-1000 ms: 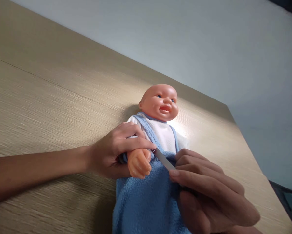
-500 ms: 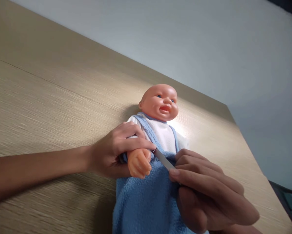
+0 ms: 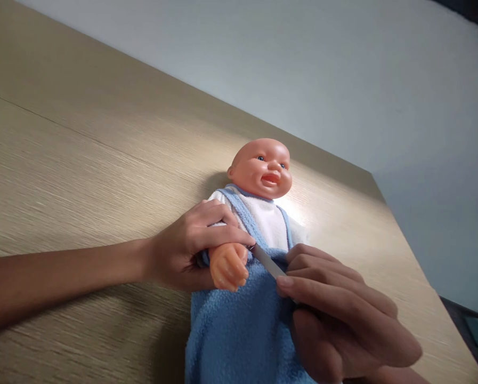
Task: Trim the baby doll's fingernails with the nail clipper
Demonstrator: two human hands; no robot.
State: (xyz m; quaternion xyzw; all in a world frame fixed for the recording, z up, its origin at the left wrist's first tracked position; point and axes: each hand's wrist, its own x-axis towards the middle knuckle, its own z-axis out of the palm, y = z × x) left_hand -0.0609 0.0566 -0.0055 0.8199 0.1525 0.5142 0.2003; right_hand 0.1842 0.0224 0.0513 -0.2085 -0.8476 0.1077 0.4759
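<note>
A baby doll in a white top and blue fleece overalls lies on its back. My left hand is wrapped round the doll's forearm, with the doll's hand sticking out past my thumb. In my right hand is a slim, flat metal tool, pinched between the fingers. Its far end points up and left and meets the tip of my left index finger, beside the doll's hand. The tool's other end is hidden in my right hand, so its exact kind cannot be made out.
The doll rests on a light wood-grain table with a thin seam across it. A pale grey wall stands behind. The table's right edge slants down to a dark object at the lower right.
The doll's hand has shifted up very slightly. My right hand has moved a touch to the left, while the tool's tip stays at about the same spot.
</note>
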